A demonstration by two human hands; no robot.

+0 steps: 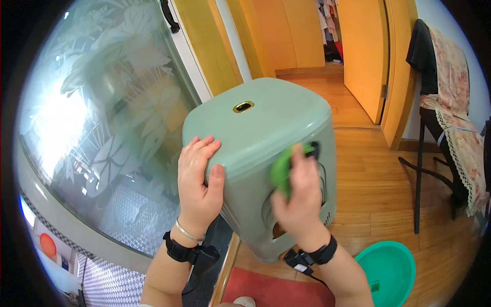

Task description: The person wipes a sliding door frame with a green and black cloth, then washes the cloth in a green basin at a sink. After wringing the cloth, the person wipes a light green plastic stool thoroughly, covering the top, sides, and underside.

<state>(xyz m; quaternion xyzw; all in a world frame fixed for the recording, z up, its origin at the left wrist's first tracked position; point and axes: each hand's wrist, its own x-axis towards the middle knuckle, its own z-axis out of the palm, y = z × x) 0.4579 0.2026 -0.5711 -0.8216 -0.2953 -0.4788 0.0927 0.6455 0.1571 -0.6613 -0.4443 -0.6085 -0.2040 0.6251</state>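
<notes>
A pale green plastic stool-shaped box (pixel 245 130) stands before me, with a rounded top and a gold-rimmed oval slot (pixel 243 106). My left hand (pixel 199 169) rests flat on its near left corner, fingers over the top and thumb at the edge. At the front wall my right hand (pixel 303 188) presses a bright green cloth (pixel 282 170) just under the top's rim; both are blurred. Below that hand, part of a round opening (pixel 270 211) shows, the rest covered by the hand. Dark line markings are partly visible to its right.
A green basin (pixel 391 268) sits on the wood floor (pixel 356 184) at lower right. A red mat (pixel 276 288) lies at my feet. Frosted glass with leaf patterns (pixel 126 96) borders the left. Clothes hang over a black-legged chair (pixel 418 184) at right. Behind, a wooden door (pixel 364 57) stands ajar.
</notes>
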